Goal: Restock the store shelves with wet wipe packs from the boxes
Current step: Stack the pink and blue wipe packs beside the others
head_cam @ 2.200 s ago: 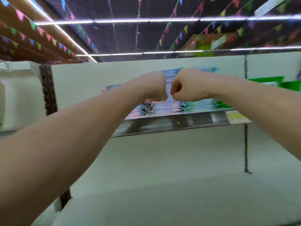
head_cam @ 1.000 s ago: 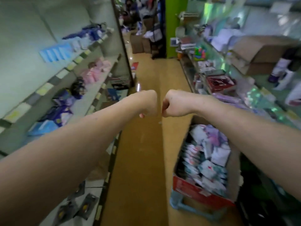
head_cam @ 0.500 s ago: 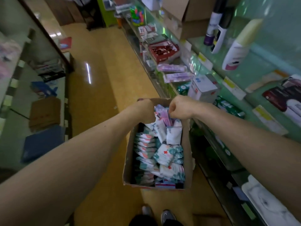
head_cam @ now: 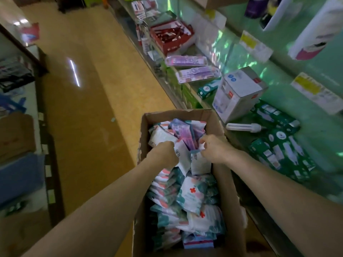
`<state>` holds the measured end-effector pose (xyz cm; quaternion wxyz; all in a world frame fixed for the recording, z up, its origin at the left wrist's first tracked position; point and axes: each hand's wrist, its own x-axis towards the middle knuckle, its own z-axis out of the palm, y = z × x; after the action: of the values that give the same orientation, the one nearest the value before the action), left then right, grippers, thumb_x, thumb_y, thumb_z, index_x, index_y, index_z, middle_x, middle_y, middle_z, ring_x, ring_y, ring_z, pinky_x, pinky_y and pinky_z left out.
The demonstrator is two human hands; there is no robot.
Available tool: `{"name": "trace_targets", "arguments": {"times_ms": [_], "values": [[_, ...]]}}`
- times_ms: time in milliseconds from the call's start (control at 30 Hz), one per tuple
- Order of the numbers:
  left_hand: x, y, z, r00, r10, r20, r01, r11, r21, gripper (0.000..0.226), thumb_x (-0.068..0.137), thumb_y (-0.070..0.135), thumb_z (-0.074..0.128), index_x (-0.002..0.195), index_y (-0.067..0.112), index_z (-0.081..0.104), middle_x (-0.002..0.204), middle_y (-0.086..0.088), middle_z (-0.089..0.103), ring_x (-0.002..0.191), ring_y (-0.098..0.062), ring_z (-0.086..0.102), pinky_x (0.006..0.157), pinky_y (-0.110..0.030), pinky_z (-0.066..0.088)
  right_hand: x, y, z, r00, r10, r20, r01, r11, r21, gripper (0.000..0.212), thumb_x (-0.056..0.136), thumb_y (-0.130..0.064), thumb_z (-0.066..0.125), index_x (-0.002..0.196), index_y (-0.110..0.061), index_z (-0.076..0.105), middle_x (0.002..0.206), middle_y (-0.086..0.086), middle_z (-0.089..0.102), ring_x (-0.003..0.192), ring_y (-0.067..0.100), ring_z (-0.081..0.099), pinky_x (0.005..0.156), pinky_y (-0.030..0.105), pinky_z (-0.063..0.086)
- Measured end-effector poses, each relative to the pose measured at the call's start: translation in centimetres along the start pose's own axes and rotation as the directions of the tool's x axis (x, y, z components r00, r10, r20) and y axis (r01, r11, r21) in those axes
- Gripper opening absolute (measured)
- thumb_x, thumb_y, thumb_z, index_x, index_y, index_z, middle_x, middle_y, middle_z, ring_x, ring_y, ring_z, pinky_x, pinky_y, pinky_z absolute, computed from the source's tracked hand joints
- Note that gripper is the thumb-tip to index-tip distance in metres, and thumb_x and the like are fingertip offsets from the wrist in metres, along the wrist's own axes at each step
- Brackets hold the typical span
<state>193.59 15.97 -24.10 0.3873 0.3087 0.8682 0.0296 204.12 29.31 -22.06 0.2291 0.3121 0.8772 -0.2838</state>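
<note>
At the far end of the cardboard box (head_cam: 143, 130), the left hand (head_cam: 165, 153) and the right hand (head_cam: 215, 149) each have the grip curled tight on upright wet wipe packs (head_cam: 182, 160).

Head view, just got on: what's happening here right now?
A person has both hands in an open cardboard box full of wet wipe packs, which stands in the aisle beside the right-hand shelf. The left hand and the right hand each grip packs near the box's far end. No pack is lifted clear yet.
</note>
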Motion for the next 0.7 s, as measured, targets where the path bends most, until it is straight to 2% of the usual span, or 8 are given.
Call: {"name": "trace_targets", "arguments": {"times_ms": [100,233,300,400,500,600,667,700], "values": [[2.4,-0.7,1.1,0.999,-0.003,-0.035,0.0,0.996,-0.089,0.053,0.096,0.025,0.055,0.144,0.009,0.038,0.144,-0.012,0.045,0.126,-0.027,0.048,0.098,-0.034,0.044,3.9,0.2,1.7,0.996,0.041,-0.082,-0.035,0.996,0.08,0.032,0.089,-0.014,0.06,0.121,-0.018,0.057,0.116,0.006,0.062,0.106,0.026,0.059,0.082,0.032,0.05],[4.5,-1.8,1.9,0.996,-0.018,-0.084,-0.004,0.967,-0.254,0.05,0.095,0.024,0.058,0.141,0.012,0.043,0.131,-0.012,0.056,0.111,-0.028,0.057,0.086,-0.032,0.049,8.1,0.2,3.3,0.977,0.092,-0.191,-0.053,0.978,0.202,0.049,0.084,-0.013,0.063,0.131,-0.018,0.05,0.124,0.01,0.061,0.109,0.029,0.06,0.088,0.037,0.053],[5.4,-2.5,2.4,0.989,-0.022,-0.149,-0.022,0.958,-0.285,0.049,0.093,0.026,0.059,0.139,0.015,0.045,0.132,-0.011,0.053,0.11,-0.03,0.057,0.087,-0.035,0.05,9.5,0.0,3.4,0.974,0.131,-0.186,-0.082,0.965,0.25,0.051,0.087,-0.01,0.061,0.135,-0.015,0.044,0.13,0.012,0.056,0.116,0.032,0.056,0.092,0.037,0.05],[6.1,-3.2,2.5,0.956,-0.012,-0.292,-0.05,0.977,-0.205,0.051,0.093,0.025,0.056,0.142,0.019,0.041,0.143,-0.009,0.041,0.128,-0.029,0.042,0.096,-0.04,0.045,10.9,-0.5,4.1,0.979,0.136,-0.15,-0.071,0.925,0.374,0.048,0.087,-0.019,0.063,0.134,-0.021,0.048,0.124,0.007,0.059,0.112,0.03,0.057,0.093,0.038,0.05],[6.3,-3.1,1.8,0.909,0.099,-0.404,-0.138,0.988,-0.067,0.064,0.093,0.024,0.057,0.149,0.02,0.028,0.151,-0.005,0.029,0.138,-0.027,0.023,0.107,-0.043,0.035,11.5,-0.8,5.8,0.979,0.097,-0.182,-0.037,0.951,0.306,0.036,0.085,-0.032,0.064,0.121,-0.029,0.061,0.114,0.005,0.065,0.103,0.028,0.06,0.088,0.037,0.052],[7.0,-2.5,1.3,0.889,0.252,-0.382,-0.216,0.967,0.136,0.069,0.095,0.027,0.053,0.153,0.021,0.016,0.159,-0.001,0.017,0.145,-0.024,0.01,0.114,-0.046,0.021,10.7,-0.1,6.6,0.972,0.021,-0.235,0.02,0.985,0.171,0.019,0.09,-0.036,0.061,0.102,-0.023,0.069,0.096,0.005,0.067,0.088,0.027,0.061,0.066,0.028,0.042],[7.8,-2.1,1.2,0.896,0.32,-0.308,-0.242,0.934,0.264,0.068,0.095,0.027,0.05,0.153,0.02,0.015,0.159,-0.002,0.019,0.146,-0.026,0.009,0.115,-0.047,0.015,10.0,0.7,6.1,0.985,-0.066,-0.158,0.092,0.982,0.164,0.009,0.089,-0.032,0.063,0.092,-0.024,0.068,0.082,-0.001,0.062,0.081,0.025,0.059,0.063,0.027,0.037],[8.1,-2.0,1.4,0.909,0.325,-0.262,-0.237,0.919,0.316,0.069,0.094,0.027,0.052,0.152,0.02,0.017,0.157,-0.003,0.023,0.145,-0.028,0.012,0.115,-0.048,0.016,9.8,0.9,5.6,0.99,-0.119,-0.078,0.131,0.977,0.166,0.004,0.088,-0.025,0.064,0.088,-0.026,0.067,0.078,-0.004,0.06,0.081,0.024,0.058,0.064,0.028,0.041]]}}
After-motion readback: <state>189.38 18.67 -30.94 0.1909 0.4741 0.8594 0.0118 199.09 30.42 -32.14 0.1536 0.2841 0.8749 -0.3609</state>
